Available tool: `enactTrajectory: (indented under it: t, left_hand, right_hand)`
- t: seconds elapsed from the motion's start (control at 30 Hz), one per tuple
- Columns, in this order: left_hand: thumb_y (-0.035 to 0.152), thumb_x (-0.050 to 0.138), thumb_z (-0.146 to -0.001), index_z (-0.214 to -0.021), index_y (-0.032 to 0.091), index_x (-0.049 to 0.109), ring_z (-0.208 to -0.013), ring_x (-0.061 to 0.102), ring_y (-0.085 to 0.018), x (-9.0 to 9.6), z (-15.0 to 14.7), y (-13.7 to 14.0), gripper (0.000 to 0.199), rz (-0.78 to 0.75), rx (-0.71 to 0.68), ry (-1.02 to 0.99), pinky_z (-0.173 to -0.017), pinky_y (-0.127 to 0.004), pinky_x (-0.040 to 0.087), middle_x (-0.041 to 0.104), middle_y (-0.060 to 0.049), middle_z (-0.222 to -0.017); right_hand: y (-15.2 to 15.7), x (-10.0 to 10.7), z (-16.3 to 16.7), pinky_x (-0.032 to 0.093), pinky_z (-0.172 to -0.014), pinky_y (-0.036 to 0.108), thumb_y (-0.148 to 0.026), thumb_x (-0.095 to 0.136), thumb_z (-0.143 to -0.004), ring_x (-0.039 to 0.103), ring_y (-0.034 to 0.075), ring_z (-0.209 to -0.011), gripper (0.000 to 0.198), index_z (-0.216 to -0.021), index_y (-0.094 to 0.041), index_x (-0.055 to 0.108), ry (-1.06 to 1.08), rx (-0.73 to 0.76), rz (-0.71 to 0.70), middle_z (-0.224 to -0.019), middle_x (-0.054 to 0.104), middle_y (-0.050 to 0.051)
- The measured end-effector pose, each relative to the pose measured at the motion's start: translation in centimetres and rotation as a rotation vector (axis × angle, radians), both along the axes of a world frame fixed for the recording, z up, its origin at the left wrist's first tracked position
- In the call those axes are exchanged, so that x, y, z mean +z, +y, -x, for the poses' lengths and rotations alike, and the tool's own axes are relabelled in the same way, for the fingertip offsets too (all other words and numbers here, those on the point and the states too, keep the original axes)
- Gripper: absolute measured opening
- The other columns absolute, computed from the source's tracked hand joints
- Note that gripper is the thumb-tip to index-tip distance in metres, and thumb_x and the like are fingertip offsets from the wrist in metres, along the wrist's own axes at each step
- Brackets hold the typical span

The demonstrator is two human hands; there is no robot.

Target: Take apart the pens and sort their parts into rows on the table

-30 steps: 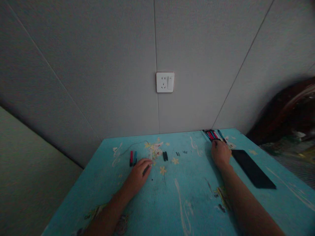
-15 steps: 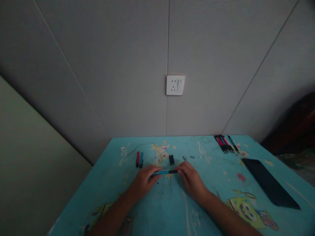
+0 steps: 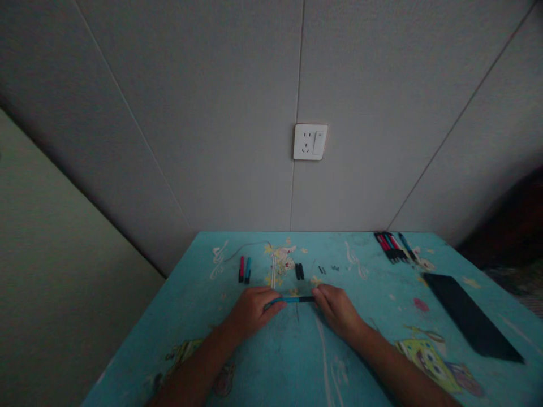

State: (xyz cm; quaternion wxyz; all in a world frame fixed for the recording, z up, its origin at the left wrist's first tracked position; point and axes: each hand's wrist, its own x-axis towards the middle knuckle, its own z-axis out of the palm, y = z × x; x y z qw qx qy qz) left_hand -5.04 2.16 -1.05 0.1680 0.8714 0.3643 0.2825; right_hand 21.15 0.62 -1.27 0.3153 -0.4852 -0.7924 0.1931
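Between my two hands lies a blue and black pen [image 3: 292, 299], held level just over the table. My left hand [image 3: 257, 308] pinches its blue end between thumb and fingers. The fingers of my right hand [image 3: 335, 305] are closed on the black end, and its tip is hidden in them. Beyond the hands are thin white refills [image 3: 274, 271], two short black pieces [image 3: 299, 271] and some tiny dark parts [image 3: 322, 270]. A red barrel [image 3: 241, 269] and a blue barrel [image 3: 248, 270], each with a black end, lie to the left of these.
Several red, blue and black pens [image 3: 392, 247] lie in a row at the far right of the blue patterned table [image 3: 280, 362]. A dark flat rectangular pad [image 3: 470, 316] is by the right edge. A wall with a socket [image 3: 310, 142] stands behind.
The view has shifted slightly, so most things appear a little further right. Both hands still grip the pen; slightly more of its black end shows beside my right fingers.
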Motion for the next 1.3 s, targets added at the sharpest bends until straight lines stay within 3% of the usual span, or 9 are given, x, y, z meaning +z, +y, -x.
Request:
enactTrajectory:
  t: [0.1, 0.2, 0.3, 0.53, 0.77, 0.9, 1.03, 1.17, 1.3]
  left_hand:
    - [0.038, 0.046, -0.098, -0.067, 0.016, 0.06, -0.057, 0.051, -0.011, -0.3, -0.2, 0.0, 0.04, 0.0, 0.047, 0.054, -0.057, -0.023, 0.035, 0.054, 0.001, -0.059]
    - [0.039, 0.043, -0.098, -0.066, 0.016, 0.057, -0.055, 0.05, -0.011, -0.5, -0.2, 0.1, 0.042, 0.008, 0.088, 0.066, -0.057, -0.024, 0.033, 0.052, 0.002, -0.058]
    - [0.04, 0.043, -0.098, -0.069, 0.017, 0.058, -0.058, 0.052, -0.011, -0.6, -0.1, 0.2, 0.04, 0.019, 0.102, 0.063, -0.059, -0.023, 0.034, 0.053, 0.002, -0.061]
    - [0.041, 0.041, -0.099, -0.071, 0.017, 0.058, -0.059, 0.052, -0.011, -0.6, 0.2, 0.4, 0.041, 0.028, 0.086, 0.048, -0.059, -0.023, 0.034, 0.053, 0.002, -0.062]
    - [0.038, 0.041, -0.099, -0.07, 0.017, 0.058, -0.058, 0.053, -0.012, -0.5, 0.0, 0.3, 0.04, 0.034, 0.093, 0.053, -0.058, -0.023, 0.035, 0.055, 0.001, -0.061]
    - [0.037, 0.04, -0.1, -0.069, 0.017, 0.057, -0.058, 0.053, -0.012, -0.2, 0.0, 0.3, 0.041, 0.031, 0.085, 0.096, -0.059, -0.023, 0.034, 0.054, 0.001, -0.061]
    - [0.04, 0.041, -0.099, -0.072, 0.017, 0.059, -0.06, 0.054, -0.012, -0.2, 0.0, 0.4, 0.04, 0.028, 0.08, 0.124, -0.059, -0.023, 0.035, 0.056, 0.001, -0.063]
    - [0.039, 0.041, -0.099, -0.072, 0.016, 0.06, -0.06, 0.055, -0.012, -0.6, 0.1, 0.5, 0.04, 0.026, 0.065, 0.125, -0.06, -0.022, 0.036, 0.058, 0.001, -0.064]
    - [0.037, 0.039, -0.1, -0.069, 0.017, 0.06, -0.056, 0.055, -0.012, -0.7, 0.2, 0.5, 0.043, 0.018, 0.049, 0.135, -0.058, -0.023, 0.038, 0.056, 0.001, -0.06]
  right_hand:
    - [0.2, 0.0, 0.0, 0.045, -0.07, 0.029, -0.04, 0.04, -0.1, 0.058, 0.017, -0.072, 0.036, -0.079, -0.019, 0.06, 0.019, -0.038, -0.061, -0.075, 0.061, 0.004]
    - [0.3, 0.1, 0.1, 0.048, -0.075, 0.029, -0.04, 0.052, -0.095, 0.061, 0.018, -0.08, 0.023, -0.093, -0.02, 0.063, 0.142, -0.061, -0.033, -0.087, 0.065, 0.005]
    - [0.1, 0.3, 0.1, 0.049, -0.076, 0.029, -0.041, 0.055, -0.093, 0.063, 0.018, -0.081, 0.027, -0.107, -0.02, 0.062, 0.21, -0.058, 0.009, -0.092, 0.067, 0.005]
    - [0.1, 0.8, -0.2, 0.045, -0.065, 0.026, -0.043, 0.038, -0.1, 0.059, 0.015, -0.062, 0.046, -0.071, -0.019, 0.062, 0.146, -0.045, 0.106, -0.065, 0.062, 0.0]
    - [0.3, 1.2, -0.6, 0.05, -0.086, 0.033, -0.038, 0.053, -0.095, 0.066, 0.021, -0.095, 0.027, -0.109, -0.024, 0.07, 0.314, 0.022, 0.027, -0.103, 0.071, 0.007]
    - [0.1, 1.3, -0.5, 0.051, -0.086, 0.034, -0.039, 0.058, -0.092, 0.066, 0.021, -0.095, 0.026, -0.108, -0.024, 0.072, 0.383, 0.011, 0.074, -0.103, 0.071, 0.006]
    - [-0.1, 1.4, -0.2, 0.053, -0.076, 0.031, -0.042, 0.053, -0.094, 0.065, 0.019, -0.081, 0.029, -0.102, -0.021, 0.072, 0.408, -0.027, 0.149, -0.087, 0.071, 0.005]
    - [-0.1, 1.7, -0.1, 0.051, -0.078, 0.031, -0.04, 0.054, -0.094, 0.063, 0.019, -0.084, 0.026, -0.098, -0.021, 0.072, 0.378, 0.004, 0.044, -0.091, 0.069, 0.006]
    - [-0.1, 1.8, -0.3, 0.05, -0.078, 0.031, -0.039, 0.057, -0.093, 0.062, 0.018, -0.083, 0.027, -0.11, -0.022, 0.069, 0.38, -0.011, 0.039, -0.093, 0.068, 0.006]
